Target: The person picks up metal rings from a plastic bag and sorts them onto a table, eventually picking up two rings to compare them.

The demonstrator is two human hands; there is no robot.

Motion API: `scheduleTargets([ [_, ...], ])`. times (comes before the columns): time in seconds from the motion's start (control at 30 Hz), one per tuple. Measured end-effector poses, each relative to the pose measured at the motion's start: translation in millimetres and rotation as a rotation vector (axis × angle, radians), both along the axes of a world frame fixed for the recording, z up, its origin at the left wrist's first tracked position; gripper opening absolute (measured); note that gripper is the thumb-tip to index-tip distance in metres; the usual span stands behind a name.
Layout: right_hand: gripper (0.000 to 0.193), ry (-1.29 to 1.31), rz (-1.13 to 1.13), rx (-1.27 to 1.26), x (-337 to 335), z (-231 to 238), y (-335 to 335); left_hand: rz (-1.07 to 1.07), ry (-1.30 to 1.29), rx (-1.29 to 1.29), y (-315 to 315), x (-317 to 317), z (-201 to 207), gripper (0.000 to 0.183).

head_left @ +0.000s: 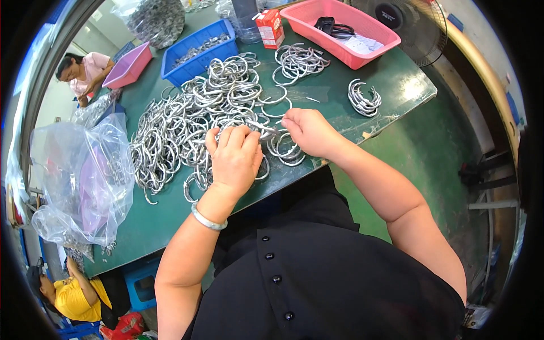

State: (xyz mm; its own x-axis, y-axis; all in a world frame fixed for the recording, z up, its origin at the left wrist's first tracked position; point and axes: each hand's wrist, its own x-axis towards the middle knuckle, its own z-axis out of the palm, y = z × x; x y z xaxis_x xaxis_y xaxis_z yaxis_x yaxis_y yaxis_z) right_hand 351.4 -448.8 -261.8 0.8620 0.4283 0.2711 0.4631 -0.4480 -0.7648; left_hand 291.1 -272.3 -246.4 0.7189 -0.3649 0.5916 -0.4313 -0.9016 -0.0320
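A large heap of silvery open metal rings (195, 105) covers the middle of the green table. My left hand (235, 158) lies over the heap's near edge, fingers curled down among the rings, tips partly hidden. Between my hands, a silvery ring (268, 133) reaches from my left fingers toward my right. My right hand (310, 131) is closed in a pinch at the ring's right end; its thumb and fingertips hide the exact hold. Just below, a small cluster of rings (286, 152) lies near the table's front edge.
Smaller ring piles (298, 62) (364, 99) lie to the right. A blue bin (199, 54), red carton (270, 29) and pink basket (343, 35) stand behind. Clear plastic bags (85, 175) sit at left. A fan (411, 25) stands far right; two people (85, 71) (76, 294) work at left.
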Motion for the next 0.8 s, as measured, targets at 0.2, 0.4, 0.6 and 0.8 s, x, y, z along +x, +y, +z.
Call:
scheduleTargets([
  [0.2, 0.008, -0.152, -0.035, -0.223, -5, -9, -1, -0.029, 0.007, -0.034, 1, 0, -2, 0.019],
  [0.4, 0.006, -0.372, -0.099, -0.215, -16, -11, 5, -0.009, 0.021, -0.065, 4, 1, 0, 0.019],
  [0.6, 0.013, -0.126, -0.086, 0.006, -8, -13, 2, -0.027, -0.01, -0.101, 3, 2, -4, 0.018],
  [0.8, 0.015, -0.174, -0.094, -0.107, -15, -13, 9, -0.005, -0.01, -0.105, 5, 6, -2, 0.016],
])
